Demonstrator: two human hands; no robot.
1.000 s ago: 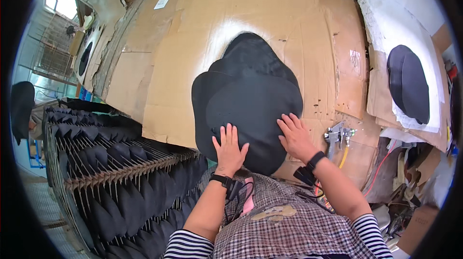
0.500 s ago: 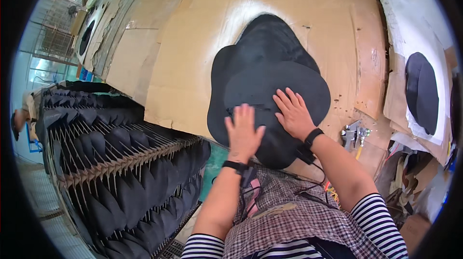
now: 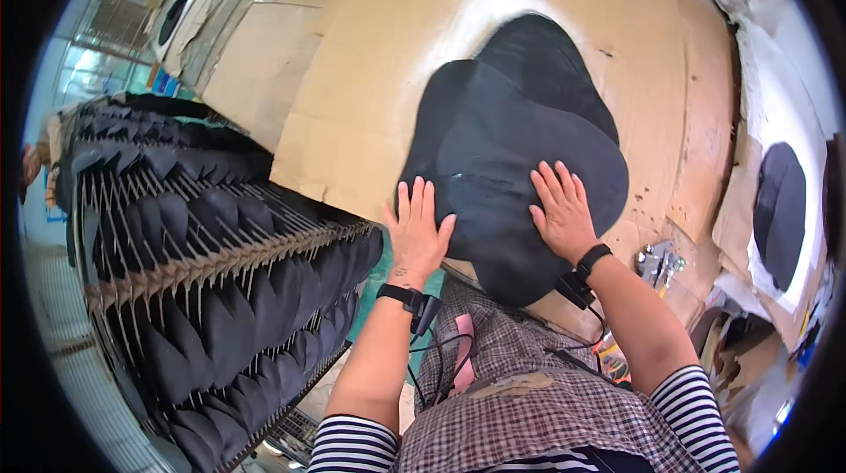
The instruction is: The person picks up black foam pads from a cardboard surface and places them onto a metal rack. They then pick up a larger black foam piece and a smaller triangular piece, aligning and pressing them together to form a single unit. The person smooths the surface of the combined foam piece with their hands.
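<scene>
Several black, rounded flat sheets (image 3: pixel 520 138) lie overlapping in a lobed stack on the cardboard-covered table (image 3: pixel 352 120). My left hand (image 3: pixel 419 226) rests at the left edge of the stack, its fingers stretched out and the thumb apart. Flat on the stack's right side lies my right hand (image 3: pixel 564 213), fingers spread. Neither hand holds anything. A small crease or slit shows in the top sheet between the hands. What the sheets are made of, I cannot tell.
To the left stands a rack (image 3: pixel 220 270) with rows of black rounded pieces on thin rods. A metal spray gun (image 3: pixel 659 263) lies near the table's right edge. Farther right, a black oval piece (image 3: pixel 781 216) sits against a white sheet. Cables hang by my apron (image 3: pixel 511 385).
My left hand has slid left from the middle of the sheets to their edge. My right hand stays on the right side. The whole view has shifted slightly.
</scene>
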